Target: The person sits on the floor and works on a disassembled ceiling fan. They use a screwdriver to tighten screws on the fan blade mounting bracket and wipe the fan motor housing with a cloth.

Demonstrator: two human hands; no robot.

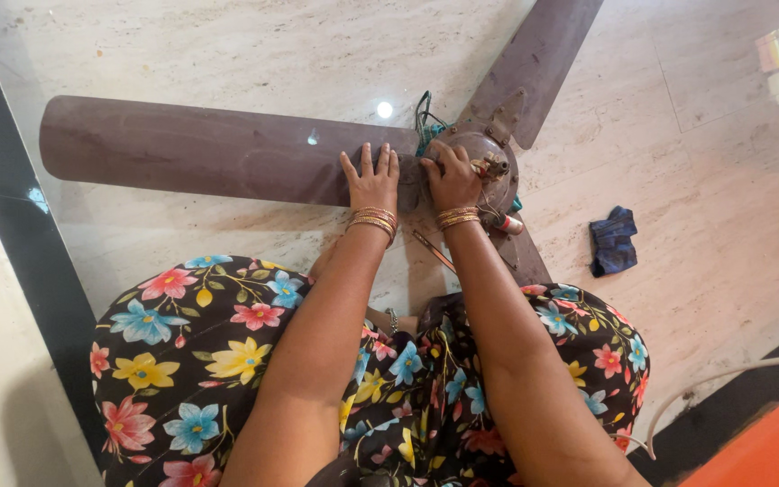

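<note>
Brown metal ceiling-fan blade [200,149] lies under our flat, open left hand [372,183]; our right hand [452,177] curls on the round fan motor hub [489,167], beside it.

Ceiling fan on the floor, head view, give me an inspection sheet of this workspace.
Surface: pale marble floor, glossy, dark border strip at left.
Job's things: brown ceiling fan lying flat; long blade extends left.
Clutter: dark blue cloth right of the fan; screwdriver by the hub.
Hands: left hand flat on the blade root; right hand on the hub.
Cables: green wires at the hub; white cord lower right.
Surroundings: orange surface in the corner.
</note>
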